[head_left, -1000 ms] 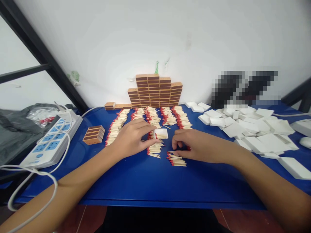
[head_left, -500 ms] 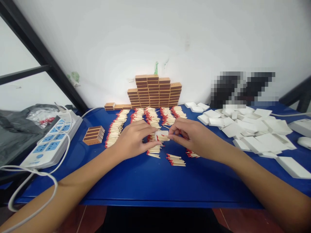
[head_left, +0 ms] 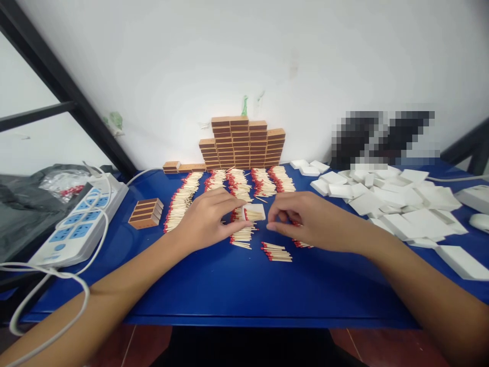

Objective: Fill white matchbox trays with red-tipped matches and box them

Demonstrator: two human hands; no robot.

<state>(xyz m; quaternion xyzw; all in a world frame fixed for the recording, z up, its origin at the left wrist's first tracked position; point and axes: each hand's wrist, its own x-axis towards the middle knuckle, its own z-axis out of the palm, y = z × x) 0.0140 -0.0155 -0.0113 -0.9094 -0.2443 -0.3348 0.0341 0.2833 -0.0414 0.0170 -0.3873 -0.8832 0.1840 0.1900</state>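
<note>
My left hand point(head_left: 208, 216) pinches a small white matchbox tray point(head_left: 260, 209) between thumb and forefinger above the blue table. Red-headed matches point(head_left: 253, 214) lie inside that tray. Just right of the tray, my right hand point(head_left: 305, 219) is closed, its thumb and forefinger tips nearly meeting, with nothing visible between them. Under and around the hands lie piles of loose matches point(head_left: 240, 184). One small group of matches point(head_left: 276, 252) lies nearer to me, and another pile is partly hidden behind my right hand.
Brown matchboxes are stacked point(head_left: 242, 145) against the wall, and a short row of matchboxes point(head_left: 145, 214) stands at left. White trays point(head_left: 405, 199) are heaped at right. A power strip point(head_left: 80, 219) with looping white cables point(head_left: 86, 306) lies at left beside a dark bag point(head_left: 26, 204).
My right hand has drawn back slightly to the right, away from the tray. The tray stays in my left hand, and the matches in it now lie more evenly.
</note>
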